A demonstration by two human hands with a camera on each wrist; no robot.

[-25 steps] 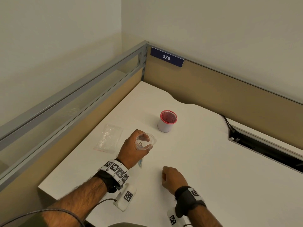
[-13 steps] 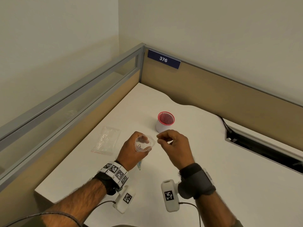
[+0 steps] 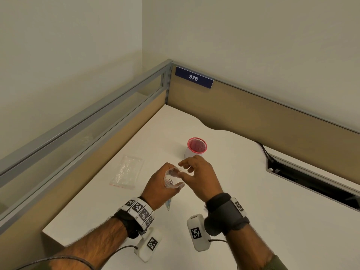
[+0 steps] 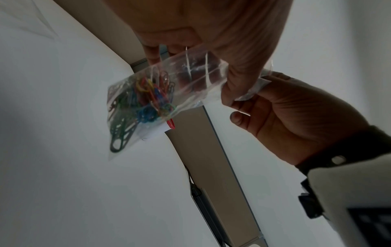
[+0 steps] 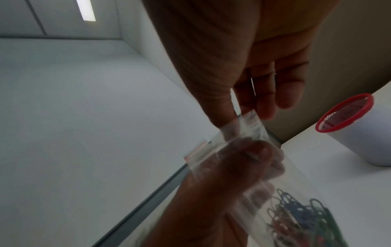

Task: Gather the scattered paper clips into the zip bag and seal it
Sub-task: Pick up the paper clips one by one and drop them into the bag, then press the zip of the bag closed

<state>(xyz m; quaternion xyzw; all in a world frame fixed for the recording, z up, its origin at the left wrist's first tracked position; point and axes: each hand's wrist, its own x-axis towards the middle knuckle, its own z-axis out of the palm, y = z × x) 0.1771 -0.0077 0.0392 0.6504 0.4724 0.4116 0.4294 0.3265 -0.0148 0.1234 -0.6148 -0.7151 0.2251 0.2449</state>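
Paper clips [image 4: 143, 103], a tangle of green, blue, red and yellow ones, sit bunched in the lower part of the clear zip bag [image 4: 169, 86], which hangs in the air above the white worktop [image 3: 243, 191]. The left hand [image 3: 155, 184] has its grip curled round the bag's upper part, fingers wrapped on the plastic just below the mouth. The right hand [image 3: 200, 176] meets it from the other side: its thumb and forefinger pinch the top edge of the bag at one corner, while the remaining fingers [image 5: 283, 93] stay loosely extended and touch nothing. The bag's mouth looks open in the head view, though the plastic is too clear and blurred to be sure how far the strip is pressed shut.

Just beyond the hands stands a white cup [image 3: 191, 152] with a red mesh-covered rim, upright on the worktop. To the left, well apart from the hands, a second clear plastic bag [image 3: 126, 172] lies flat. A tan partition with a blue plate [image 3: 193, 77] marked 376 runs along the far edge.
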